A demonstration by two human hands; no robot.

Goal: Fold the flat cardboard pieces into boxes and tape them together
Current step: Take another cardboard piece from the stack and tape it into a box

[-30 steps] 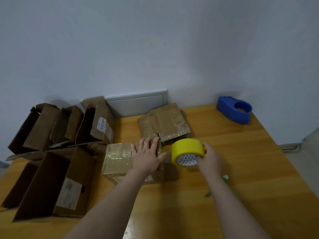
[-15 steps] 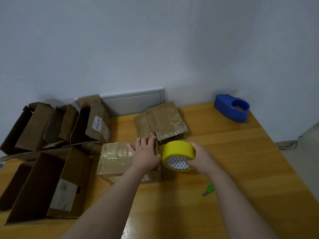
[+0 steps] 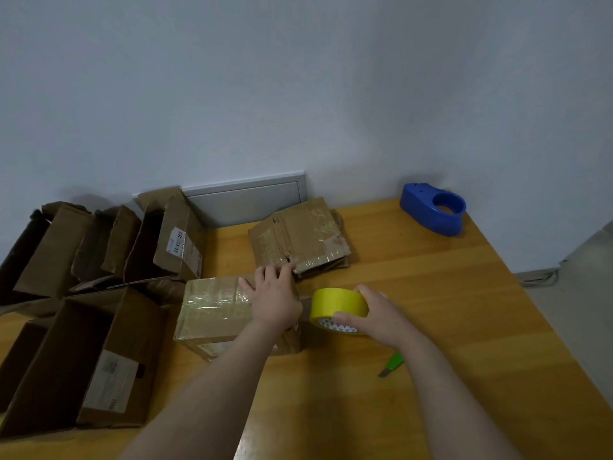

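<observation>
A closed cardboard box (image 3: 212, 307) with glossy tape over its top sits in the middle of the wooden table (image 3: 431, 287). My left hand (image 3: 273, 297) presses flat on the right end of its top, fingers straight. Just right of the box, my right hand (image 3: 374, 313) grips a yellow tape roll (image 3: 338, 303), thumb at its front and fingers over its far side. A stack of flat cardboard pieces (image 3: 298, 237) lies behind the box.
Several folded open boxes (image 3: 83, 356) crowd the table's left side, some on their sides. A blue tape dispenser (image 3: 433, 212) stands at the back right corner. A green utility knife (image 3: 391, 363) lies near my right forearm. A grey wall panel (image 3: 245, 200) sits behind the table.
The yellow roll moved left and down, close to the box's right end. My left hand stayed pressed on the box top.
</observation>
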